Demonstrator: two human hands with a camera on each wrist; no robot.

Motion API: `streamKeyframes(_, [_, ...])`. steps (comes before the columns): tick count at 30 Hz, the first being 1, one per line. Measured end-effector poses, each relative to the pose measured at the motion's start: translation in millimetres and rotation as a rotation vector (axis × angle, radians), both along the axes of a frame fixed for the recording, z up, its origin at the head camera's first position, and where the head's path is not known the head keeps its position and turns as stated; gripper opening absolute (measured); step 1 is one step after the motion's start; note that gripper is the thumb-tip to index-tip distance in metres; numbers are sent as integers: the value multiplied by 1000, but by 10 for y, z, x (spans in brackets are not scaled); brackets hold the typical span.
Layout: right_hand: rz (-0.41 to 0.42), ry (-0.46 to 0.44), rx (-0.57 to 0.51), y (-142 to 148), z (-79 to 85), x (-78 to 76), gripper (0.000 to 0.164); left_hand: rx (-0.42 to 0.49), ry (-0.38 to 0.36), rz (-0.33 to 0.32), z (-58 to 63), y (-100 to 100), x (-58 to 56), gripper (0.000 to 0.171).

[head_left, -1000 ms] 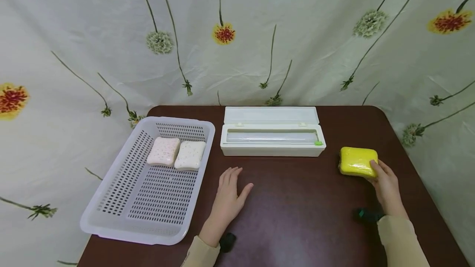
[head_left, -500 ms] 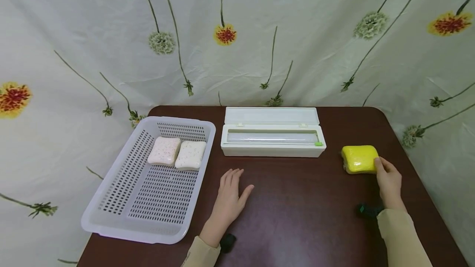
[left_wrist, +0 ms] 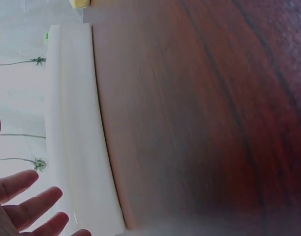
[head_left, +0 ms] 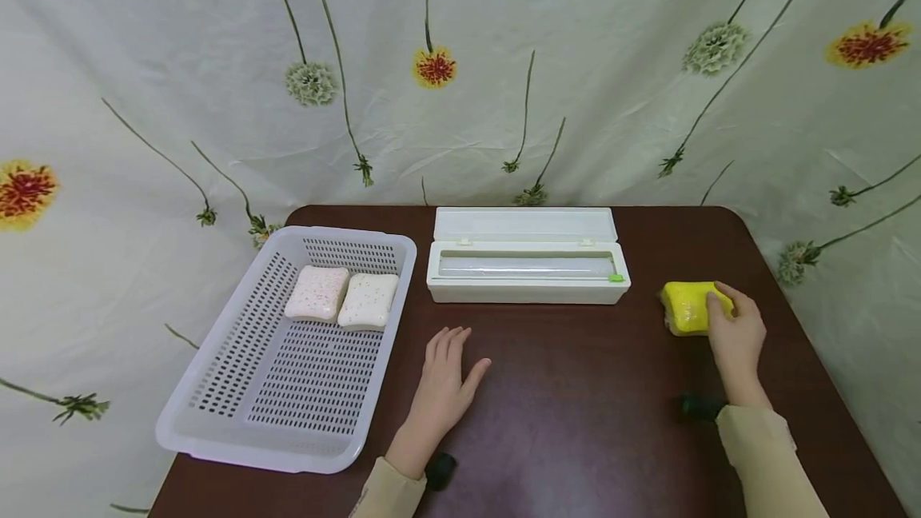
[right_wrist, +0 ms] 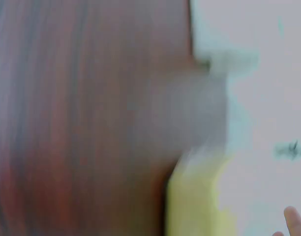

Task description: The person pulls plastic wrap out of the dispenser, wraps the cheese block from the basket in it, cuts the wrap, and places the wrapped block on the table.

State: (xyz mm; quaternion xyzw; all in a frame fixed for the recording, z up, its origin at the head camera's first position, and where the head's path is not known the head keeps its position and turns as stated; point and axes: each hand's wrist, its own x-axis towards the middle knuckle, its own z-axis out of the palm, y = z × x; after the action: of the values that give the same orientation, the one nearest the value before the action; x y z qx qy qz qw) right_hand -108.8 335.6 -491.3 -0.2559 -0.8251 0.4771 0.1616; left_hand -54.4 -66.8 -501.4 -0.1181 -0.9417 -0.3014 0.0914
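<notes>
Handling the yellow block (head_left: 685, 310) well, at the right side of the table (head_left: 576, 414), calls for a light, level touch from the right hand (head_left: 737, 338), whether pinching it I cannot tell, while the left hand (head_left: 441, 384), fingers spread, holds nothing.

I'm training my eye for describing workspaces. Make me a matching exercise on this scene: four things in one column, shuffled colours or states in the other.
Things
1. Basket
2. Long box
3. Block by the right hand
4. Left hand

Descriptions
A. Yellow
B. Holding nothing
C. Contains two pale bars
D. White, with its lid open

Right pairs: 1-C, 2-D, 3-A, 4-B
</notes>
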Motion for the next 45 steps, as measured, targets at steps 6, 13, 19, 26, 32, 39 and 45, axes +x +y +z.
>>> streamKeyframes(6, [194, 127, 75, -524, 152, -59, 36, -5, 40, -6, 37, -9, -72, 58])
streamKeyframes(13, [417, 258, 298, -988, 144, -174, 34, -35, 68, 1, 95, -24, -258, 63])
streamKeyframes(19, [543, 296, 484, -1189, 61, -229, 43, -77, 64, 5, 128, -30, -440, 65])
streamKeyframes(26, [556, 214, 544, -1202, -8, -284, 53, -76, 28, 39, 153, -47, -621, 66])
streamKeyframes(32, [541, 150, 571, -1155, -23, -348, 55, -43, 16, 57, 135, -35, -786, 61])
streamKeyframes(39, [542, 88, 548, -1117, -17, -459, 53, -48, 36, 107, 94, -90, -1027, 45])
streamKeyframes(45, [509, 100, 581, -1097, -15, -524, 42, -23, 73, 119, 65, -158, -1157, 36])
